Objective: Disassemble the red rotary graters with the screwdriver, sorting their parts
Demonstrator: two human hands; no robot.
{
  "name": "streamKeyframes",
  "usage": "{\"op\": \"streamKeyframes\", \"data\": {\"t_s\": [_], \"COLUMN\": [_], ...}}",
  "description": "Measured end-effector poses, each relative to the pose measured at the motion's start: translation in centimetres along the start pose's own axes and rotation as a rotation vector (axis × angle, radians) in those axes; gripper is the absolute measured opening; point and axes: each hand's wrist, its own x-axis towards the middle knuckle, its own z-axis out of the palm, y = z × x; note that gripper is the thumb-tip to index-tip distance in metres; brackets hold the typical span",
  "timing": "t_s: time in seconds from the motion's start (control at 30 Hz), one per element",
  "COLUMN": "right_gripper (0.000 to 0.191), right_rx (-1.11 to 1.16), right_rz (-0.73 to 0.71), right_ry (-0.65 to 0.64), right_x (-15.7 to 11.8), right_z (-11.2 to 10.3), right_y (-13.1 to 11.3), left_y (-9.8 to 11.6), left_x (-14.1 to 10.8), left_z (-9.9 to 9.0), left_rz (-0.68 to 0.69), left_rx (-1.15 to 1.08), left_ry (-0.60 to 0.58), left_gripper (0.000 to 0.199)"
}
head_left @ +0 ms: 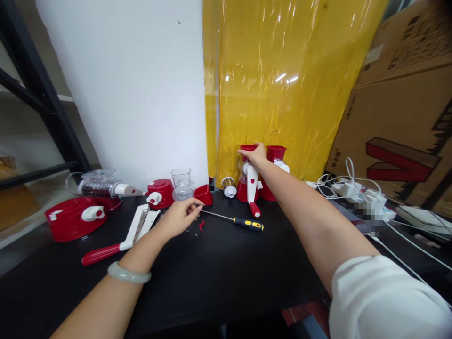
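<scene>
My right hand (pixel 256 153) reaches to the back of the table and grips the red hopper (pixel 247 148) at the top of a rotary grater. The grater stands upright with its white crank (pixel 252 181) and red handle hanging down in front. My left hand (pixel 181 215) hovers low over the table, thumb and fingers drawn together; whatever is between them, I cannot make out. Close to it lie a screwdriver (pixel 249 223) with a black and yellow handle, a small red plastic part (pixel 201 226) and a few tiny screws. A red pusher box (pixel 203 195) sits just behind.
A second grater (pixel 276 153) stands behind my right forearm. To the left are red bases (pixel 75 219), a detached crank (pixel 132 228), a clear hopper (pixel 182 183) and a metal drum (pixel 229 186). Cables and power strips (pixel 353 188) crowd the right, before a carton (pixel 395 117).
</scene>
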Motion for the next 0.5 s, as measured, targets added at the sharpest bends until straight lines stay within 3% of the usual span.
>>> {"op": "streamKeyframes", "data": {"t_s": [0.23,0.5], "right_gripper": [0.044,0.043], "right_rx": [0.080,0.014], "right_rz": [-0.029,-0.098], "right_ry": [-0.052,-0.063], "right_x": [-0.9,-1.2], "right_z": [-0.1,-0.2], "right_y": [0.3,0.9], "left_y": [-0.3,-0.3], "left_x": [0.0,0.1], "left_z": [0.0,0.1], "left_rz": [0.011,0.005], "left_rx": [0.005,0.011], "left_ry": [0.004,0.013], "left_gripper": [0.037,0.036]}}
